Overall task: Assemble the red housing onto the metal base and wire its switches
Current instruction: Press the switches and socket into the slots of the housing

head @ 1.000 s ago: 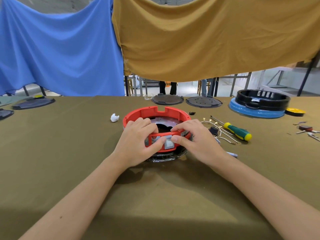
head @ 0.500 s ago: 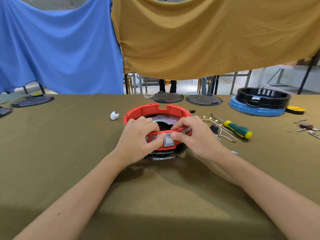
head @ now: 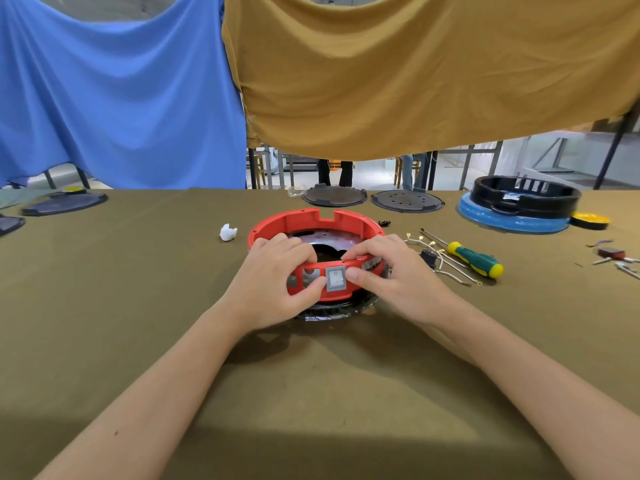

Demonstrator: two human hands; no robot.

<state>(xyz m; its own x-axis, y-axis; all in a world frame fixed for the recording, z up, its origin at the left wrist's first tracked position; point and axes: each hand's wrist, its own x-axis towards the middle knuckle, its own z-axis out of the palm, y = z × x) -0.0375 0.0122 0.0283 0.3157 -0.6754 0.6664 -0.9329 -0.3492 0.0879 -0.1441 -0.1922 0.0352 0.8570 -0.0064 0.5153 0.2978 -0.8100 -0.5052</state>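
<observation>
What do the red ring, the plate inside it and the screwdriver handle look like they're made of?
Red housing: likely moulded plastic, matte, with uniform colour and cast notches. Metal base plate inside it: looks like shiny sheet metal, reflective, with punched holes. Screwdriver handle: probably glossy plastic or rubber, green with yellow ends; its shaft looks like bare steel.

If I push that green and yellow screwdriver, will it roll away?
Probably a little. The screwdriver lies flat on the table cloth, and its handle looks rounded, so a sideways push could roll it. The soft cloth and the wires beside it would likely stop it soon. It looks stiff, not bendy.
</observation>
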